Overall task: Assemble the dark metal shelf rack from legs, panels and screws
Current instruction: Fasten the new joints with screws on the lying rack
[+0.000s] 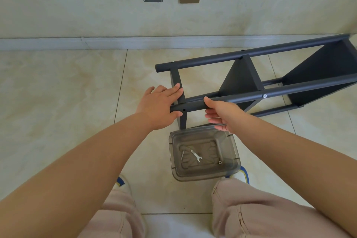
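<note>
Basically the rack (270, 81) lies on its side on the floor (58, 87), likely so the near leg's (280, 92) empty hole (184, 110) faces up. Left hand (158, 106) lies flat, fingers straight, on end panel (178, 89), steadying it. Right hand (222, 114) curls round the leg. Tray (231, 168) between the feet keeps screw (182, 154) and wrench (196, 155) close.

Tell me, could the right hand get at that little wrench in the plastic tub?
Probably yes: the wrench lies uncovered in the lidless tub, just below the right hand, which would first have to let go of the rack leg.
</note>
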